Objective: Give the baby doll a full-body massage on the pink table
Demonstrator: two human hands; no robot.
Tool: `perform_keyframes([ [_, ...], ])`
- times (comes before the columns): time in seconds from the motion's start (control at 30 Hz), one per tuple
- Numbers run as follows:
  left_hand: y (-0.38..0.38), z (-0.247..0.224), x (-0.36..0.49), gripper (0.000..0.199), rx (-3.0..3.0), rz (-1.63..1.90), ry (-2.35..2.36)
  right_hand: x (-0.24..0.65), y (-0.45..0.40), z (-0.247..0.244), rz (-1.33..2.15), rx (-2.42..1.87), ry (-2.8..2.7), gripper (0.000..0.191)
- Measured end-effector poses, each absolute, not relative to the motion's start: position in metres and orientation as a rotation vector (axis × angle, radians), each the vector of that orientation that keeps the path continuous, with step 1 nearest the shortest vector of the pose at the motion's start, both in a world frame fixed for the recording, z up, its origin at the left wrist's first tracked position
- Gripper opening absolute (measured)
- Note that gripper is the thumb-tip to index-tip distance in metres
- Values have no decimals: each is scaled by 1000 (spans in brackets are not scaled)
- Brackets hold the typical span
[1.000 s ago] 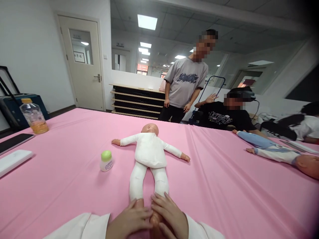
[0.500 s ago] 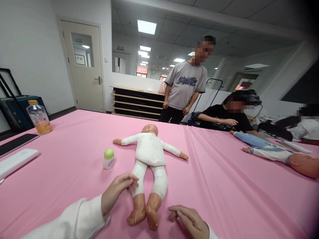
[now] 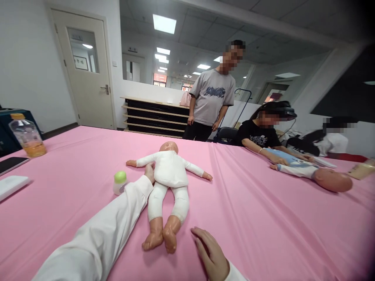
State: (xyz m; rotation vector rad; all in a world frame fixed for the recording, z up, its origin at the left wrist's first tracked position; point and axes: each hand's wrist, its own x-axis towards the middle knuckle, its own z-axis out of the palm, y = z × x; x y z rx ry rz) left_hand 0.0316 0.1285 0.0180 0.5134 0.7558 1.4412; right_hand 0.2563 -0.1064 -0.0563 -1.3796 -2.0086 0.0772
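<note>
A baby doll (image 3: 171, 169) in a white cloth body lies on its back on the pink tablecloth, arms spread and bare feet towards me. My left hand (image 3: 149, 173) is at the doll's side, just below its outstretched arm on the left, touching it; most of its fingers are hidden there. My right hand (image 3: 211, 253) is held near the doll's feet on the right, fingers stretched out, holding nothing. A small white jar with a green lid (image 3: 120, 182) stands beside my left sleeve, which partly covers it.
On the left are a drink bottle (image 3: 28, 136), a dark phone (image 3: 11, 165) and a white flat device (image 3: 13, 186). Across the table a seated person (image 3: 258, 134) handles another doll (image 3: 331, 178) in blue and white. Another person (image 3: 211, 95) stands behind the table.
My left hand has moved forward from the doll's leg to its side below the arm. My right hand stays near the feet. The seated person's hands have come down onto the other doll.
</note>
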Motion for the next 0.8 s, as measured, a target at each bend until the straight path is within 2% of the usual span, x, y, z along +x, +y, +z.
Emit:
perform_keyframes([
  [0.17,146,22,39,47,585,1461,623,254,-108,-36,251,-1427,-1993,33],
  [0.4,168,18,47,51,518,1389,468,284,-83,-2,664,-1425,-2039,30],
  [0.5,176,16,47,56,515,1375,493,293,-28,30,647,-1392,-2024,32],
  [0.63,182,15,48,51,433,1282,565,261,91,76,632,-1295,-1898,33],
  [0.73,182,15,49,49,410,1242,527,212,181,95,426,-1367,-1656,38],
  [0.8,182,16,49,50,473,1243,556,182,226,95,302,-1550,-1482,50],
])
